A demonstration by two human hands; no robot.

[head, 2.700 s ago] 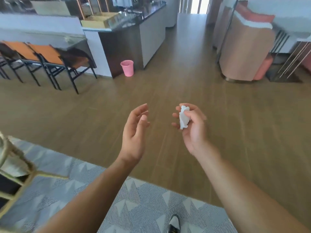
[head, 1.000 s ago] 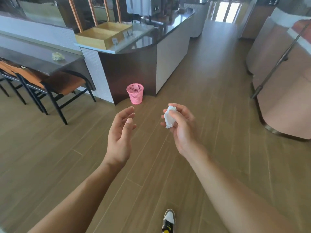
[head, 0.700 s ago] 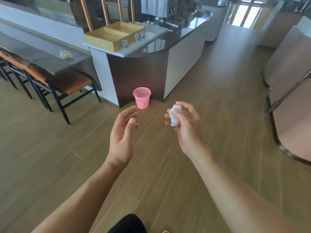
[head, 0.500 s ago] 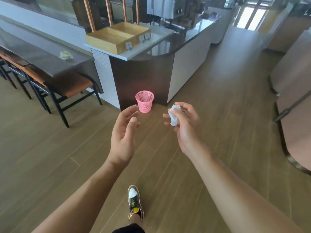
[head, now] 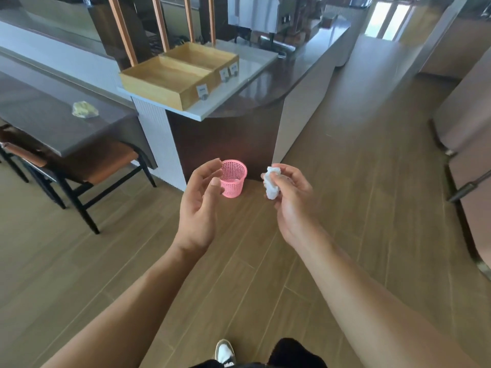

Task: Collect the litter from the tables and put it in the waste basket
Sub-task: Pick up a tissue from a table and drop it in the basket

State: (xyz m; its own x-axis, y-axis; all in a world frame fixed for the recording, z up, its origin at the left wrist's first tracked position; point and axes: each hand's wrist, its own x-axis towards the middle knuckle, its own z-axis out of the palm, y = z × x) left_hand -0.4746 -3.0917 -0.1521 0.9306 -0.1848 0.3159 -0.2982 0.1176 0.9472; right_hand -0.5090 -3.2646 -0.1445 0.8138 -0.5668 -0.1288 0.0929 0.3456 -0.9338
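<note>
A crumpled white tissue [head: 271, 182] is pinched in the fingers of my right hand [head: 292, 203], held at chest height over the wooden floor. My left hand [head: 199, 205] hovers beside it with relaxed, loosely curved fingers and holds nothing. Just beyond and between the two hands a small pink mesh waste basket [head: 235, 179] stands on the floor against the dark base of the counter; my left fingers cover part of its left side. A second crumpled piece of litter [head: 85, 109], yellowish, lies on the dark table at the left.
A counter [head: 255, 83] with two wooden trays [head: 180, 73] rises behind the basket. A dark table [head: 50, 120] with orange-seated black chairs [head: 87, 166] stands at the left. Padded booth walls [head: 467, 123] line the right. Wooden floor runs ahead between counter and booths.
I have walked towards the counter; the pink basket has grown larger and now sits just beyond my hands. The tissue stays held in my right hand and my left hand stays empty.
</note>
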